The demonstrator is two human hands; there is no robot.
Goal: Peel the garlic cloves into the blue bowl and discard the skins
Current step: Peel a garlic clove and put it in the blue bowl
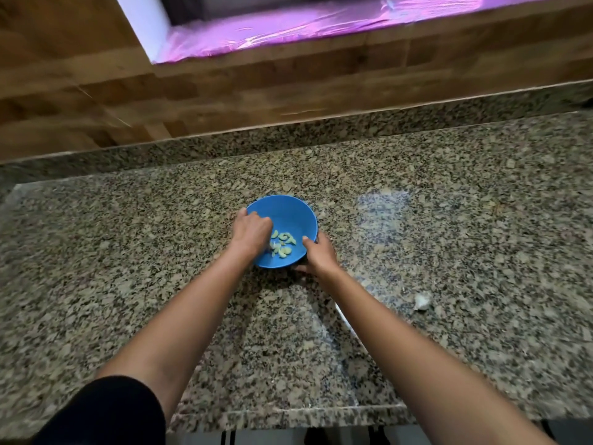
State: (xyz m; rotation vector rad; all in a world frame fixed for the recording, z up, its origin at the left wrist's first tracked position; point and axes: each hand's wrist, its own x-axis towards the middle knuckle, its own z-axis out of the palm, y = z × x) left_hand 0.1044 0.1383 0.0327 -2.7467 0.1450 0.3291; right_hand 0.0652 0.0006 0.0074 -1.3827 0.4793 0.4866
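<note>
A blue bowl (293, 216) stands on the speckled granite counter (128, 252) in the middle of the view. Several pale peeled garlic cloves (283, 244) lie in its bottom. My left hand (250, 231) reaches over the bowl's left rim with its fingers curled down among the cloves; whether they hold one is hidden. My right hand (316, 255) grips the bowl's near right rim, thumb inside and fingers under the outer wall.
A small whitish scrap of garlic skin (422, 301) lies on the counter to the right. A thin white edge (346, 322) shows under my right forearm. A wooden wall panel (288, 91) backs the counter. The counter's front edge runs near the bottom.
</note>
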